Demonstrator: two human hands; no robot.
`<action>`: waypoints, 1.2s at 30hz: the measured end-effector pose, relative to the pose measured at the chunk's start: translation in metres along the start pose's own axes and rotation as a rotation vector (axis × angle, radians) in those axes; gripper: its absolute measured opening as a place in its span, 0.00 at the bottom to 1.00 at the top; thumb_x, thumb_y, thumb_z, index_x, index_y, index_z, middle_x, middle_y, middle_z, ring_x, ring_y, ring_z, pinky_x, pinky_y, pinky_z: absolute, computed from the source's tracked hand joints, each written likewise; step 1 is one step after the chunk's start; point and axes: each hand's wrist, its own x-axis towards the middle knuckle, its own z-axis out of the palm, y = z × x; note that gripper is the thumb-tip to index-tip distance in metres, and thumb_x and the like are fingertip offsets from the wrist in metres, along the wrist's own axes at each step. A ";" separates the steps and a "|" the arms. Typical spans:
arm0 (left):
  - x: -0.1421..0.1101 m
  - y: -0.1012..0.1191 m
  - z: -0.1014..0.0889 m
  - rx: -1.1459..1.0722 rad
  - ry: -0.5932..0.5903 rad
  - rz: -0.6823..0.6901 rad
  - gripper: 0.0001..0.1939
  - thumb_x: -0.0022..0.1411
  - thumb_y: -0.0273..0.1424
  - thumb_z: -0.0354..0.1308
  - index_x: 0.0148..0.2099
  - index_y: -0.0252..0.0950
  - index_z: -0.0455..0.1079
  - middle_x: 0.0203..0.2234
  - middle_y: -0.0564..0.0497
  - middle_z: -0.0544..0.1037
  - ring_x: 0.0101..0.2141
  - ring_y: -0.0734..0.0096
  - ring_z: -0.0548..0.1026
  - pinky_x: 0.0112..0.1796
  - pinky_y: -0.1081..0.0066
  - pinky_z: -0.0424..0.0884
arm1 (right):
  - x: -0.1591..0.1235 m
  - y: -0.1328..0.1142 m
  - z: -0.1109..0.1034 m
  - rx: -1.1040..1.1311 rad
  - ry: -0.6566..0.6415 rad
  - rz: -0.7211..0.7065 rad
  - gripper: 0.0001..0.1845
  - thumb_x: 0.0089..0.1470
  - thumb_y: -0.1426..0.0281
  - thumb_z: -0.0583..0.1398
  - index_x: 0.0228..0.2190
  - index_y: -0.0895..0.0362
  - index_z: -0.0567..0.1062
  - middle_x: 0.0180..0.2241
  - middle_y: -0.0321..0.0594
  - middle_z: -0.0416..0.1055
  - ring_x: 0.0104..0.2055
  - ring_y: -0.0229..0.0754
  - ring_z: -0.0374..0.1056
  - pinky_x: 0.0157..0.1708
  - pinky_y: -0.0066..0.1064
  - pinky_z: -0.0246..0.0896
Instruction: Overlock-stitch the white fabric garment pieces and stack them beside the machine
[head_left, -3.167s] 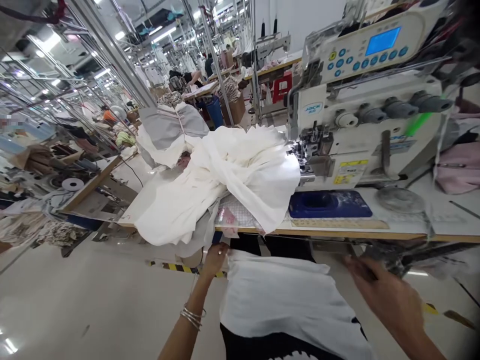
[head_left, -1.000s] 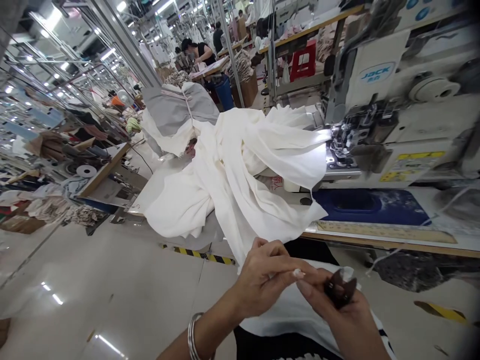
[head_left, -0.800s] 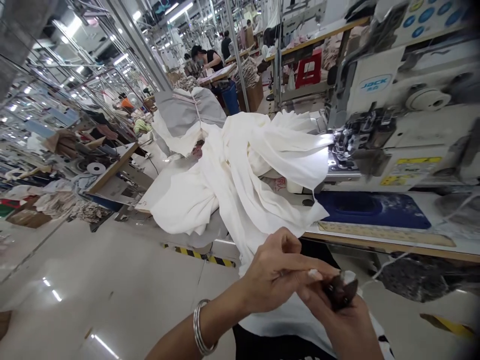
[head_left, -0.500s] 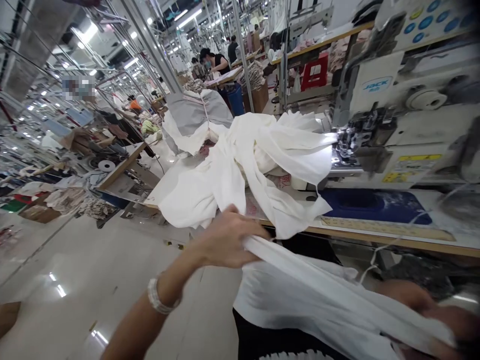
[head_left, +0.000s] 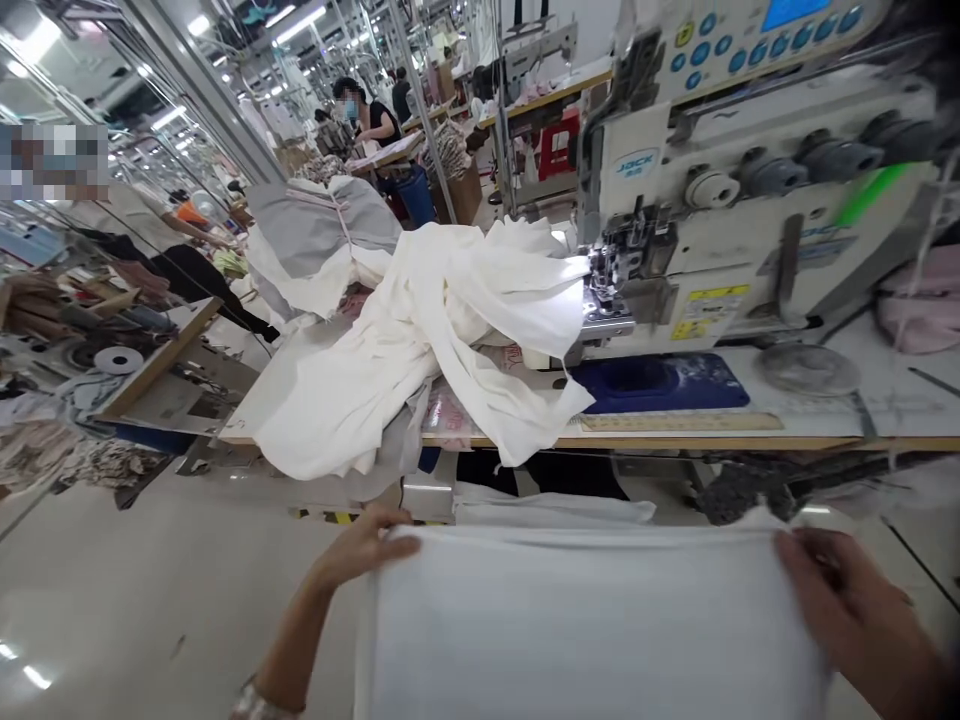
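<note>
At 5 o'clock, a pale cloth point(head_left: 592, 625) is stretching between the left hand point(head_left: 360, 548) at 7 o'clock and right hand point(head_left: 847, 590) at 4 o'clock, both pinching its upper corners; it is looking light and soft, probably needing those 2 holds.

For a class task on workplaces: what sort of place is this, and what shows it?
Probably a garment factory or sewing workshop. A sewing machine stands close by, white fabric lies heaped beside it, and a second sewing machine stands on a table further back.
</note>
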 end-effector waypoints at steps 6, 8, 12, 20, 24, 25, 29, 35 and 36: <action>0.047 0.051 0.030 0.107 0.080 0.032 0.25 0.51 0.29 0.60 0.53 0.35 0.68 0.53 0.40 0.71 0.55 0.48 0.66 0.53 0.54 0.60 | 0.025 -0.031 0.019 0.000 0.158 -0.034 0.11 0.59 0.55 0.50 0.31 0.46 0.65 0.27 0.47 0.73 0.22 0.55 0.69 0.22 0.41 0.52; 0.036 0.083 0.022 0.068 0.037 0.098 0.14 0.57 0.32 0.57 0.45 0.35 0.73 0.42 0.43 0.78 0.44 0.56 0.74 0.45 0.61 0.67 | 0.030 -0.065 0.012 0.053 0.192 -0.103 0.13 0.58 0.52 0.52 0.32 0.47 0.67 0.27 0.45 0.73 0.25 0.53 0.70 0.25 0.40 0.54; 0.028 0.160 -0.010 -0.169 0.331 0.427 0.17 0.66 0.38 0.48 0.30 0.34 0.70 0.24 0.50 0.75 0.29 0.69 0.72 0.33 0.71 0.67 | 0.051 -0.159 -0.003 0.436 0.149 -0.277 0.22 0.55 0.50 0.57 0.42 0.54 0.71 0.20 0.34 0.66 0.23 0.41 0.64 0.26 0.30 0.56; 0.064 0.202 0.002 -0.264 0.246 0.753 0.21 0.64 0.46 0.52 0.30 0.33 0.69 0.22 0.53 0.68 0.27 0.72 0.65 0.34 0.71 0.64 | 0.063 -0.203 -0.014 0.696 -0.192 -0.391 0.20 0.55 0.52 0.57 0.28 0.57 0.73 0.25 0.37 0.69 0.28 0.39 0.64 0.28 0.27 0.61; 0.038 0.178 0.021 -0.510 0.224 0.553 0.24 0.68 0.45 0.46 0.34 0.31 0.73 0.19 0.55 0.61 0.22 0.76 0.58 0.24 0.75 0.54 | 0.057 -0.181 -0.019 0.600 -0.344 -0.364 0.25 0.60 0.48 0.51 0.30 0.55 0.75 0.24 0.36 0.66 0.25 0.38 0.60 0.24 0.26 0.56; 0.031 0.174 0.022 -0.547 0.203 0.543 0.24 0.69 0.45 0.45 0.36 0.31 0.74 0.19 0.55 0.61 0.22 0.77 0.58 0.24 0.75 0.54 | 0.058 -0.182 -0.019 0.577 -0.423 -0.364 0.28 0.60 0.47 0.50 0.28 0.55 0.76 0.23 0.36 0.65 0.24 0.38 0.59 0.24 0.26 0.55; 0.018 0.169 0.018 -0.562 0.133 0.614 0.24 0.70 0.42 0.45 0.34 0.31 0.75 0.19 0.55 0.64 0.22 0.78 0.60 0.25 0.77 0.56 | 0.063 -0.204 -0.015 0.576 -0.704 -0.421 0.33 0.58 0.44 0.50 0.20 0.57 0.76 0.16 0.33 0.54 0.19 0.34 0.48 0.19 0.27 0.42; 0.014 0.168 0.014 -0.542 0.090 0.632 0.24 0.69 0.42 0.46 0.32 0.30 0.75 0.21 0.53 0.69 0.21 0.79 0.60 0.25 0.76 0.56 | 0.061 -0.239 -0.019 0.632 -0.846 -0.561 0.30 0.58 0.50 0.54 0.16 0.58 0.74 0.19 0.37 0.66 0.23 0.36 0.56 0.25 0.27 0.48; 0.014 0.167 0.014 -0.535 0.088 0.638 0.25 0.69 0.42 0.47 0.32 0.30 0.76 0.22 0.52 0.70 0.21 0.79 0.61 0.25 0.76 0.58 | 0.060 -0.240 -0.019 0.638 -0.850 -0.564 0.31 0.58 0.50 0.54 0.15 0.58 0.73 0.18 0.37 0.65 0.23 0.36 0.55 0.25 0.27 0.48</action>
